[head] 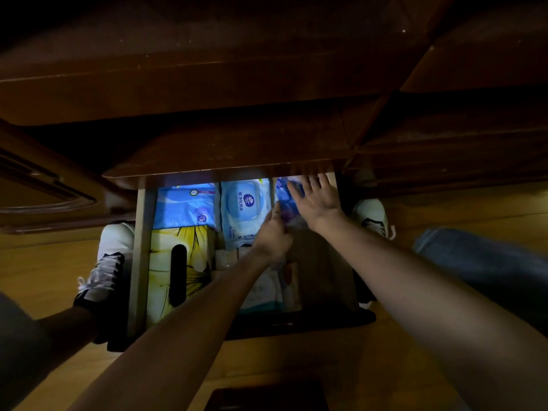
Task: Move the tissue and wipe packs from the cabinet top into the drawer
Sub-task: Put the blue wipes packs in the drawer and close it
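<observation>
Left hand pinches blue pack, right hand spread flat on it (dim light); pack may jam under cabinet top edge.

Open drawer — tissue box, wipe pack inside.

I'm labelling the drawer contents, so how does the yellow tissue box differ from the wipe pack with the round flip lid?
The yellow tissue box is yellow with a flower print; the wipe pack is pale blue and white. The tissue box has a long dark slot on top; the wipe pack has a rounded lid with a purple logo. The tissue box lies at the drawer's left front; the wipe pack lies in the middle, further back. Both lie flat, tops up, in the drawer.
</observation>
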Demonstrator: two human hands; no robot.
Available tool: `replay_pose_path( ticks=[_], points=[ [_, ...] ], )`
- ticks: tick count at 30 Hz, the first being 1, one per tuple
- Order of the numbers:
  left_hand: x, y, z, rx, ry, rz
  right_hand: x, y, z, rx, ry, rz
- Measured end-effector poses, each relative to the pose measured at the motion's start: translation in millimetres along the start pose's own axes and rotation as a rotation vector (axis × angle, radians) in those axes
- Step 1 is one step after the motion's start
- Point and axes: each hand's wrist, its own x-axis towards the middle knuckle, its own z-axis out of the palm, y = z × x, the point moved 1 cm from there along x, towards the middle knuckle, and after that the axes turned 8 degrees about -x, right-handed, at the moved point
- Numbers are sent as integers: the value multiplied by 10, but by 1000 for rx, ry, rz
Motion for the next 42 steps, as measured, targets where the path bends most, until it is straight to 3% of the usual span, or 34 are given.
replay_pose_path(
  ticks=[3,9,15,20,24,27,30,35,42],
  points=[
    [35,-13,-20,-189,-16,-59,66,3,21,26,-44,-14],
    [-18,68,-172,-295,-103,-76,-52,-26,-8,-8,-9,7],
    [-446,255,-656,-42,-41,-4,-534,12,-234,70,96,49],
    [-1095,355,-1246,256,-76,109,-1191,-32,-441,311,263,-86],
    [-1680,191,-1498,515,-157,172,-1757,-230,-467,460,175,-269],
    [-2054,-36,-1570,678,-281,136,-2082,-418,-362,538,-14,-406],
    [-2224,-242,-1544,768,-353,93,-2206,-568,-242,400,-38,-472],
    [-2216,-500,-1460,837,-225,130,-2108,-699,-151,201,116,-454],
    [-2141,-458,-1482,988,-170,213,-2008,-619,-172,277,163,-405]
  ],
)
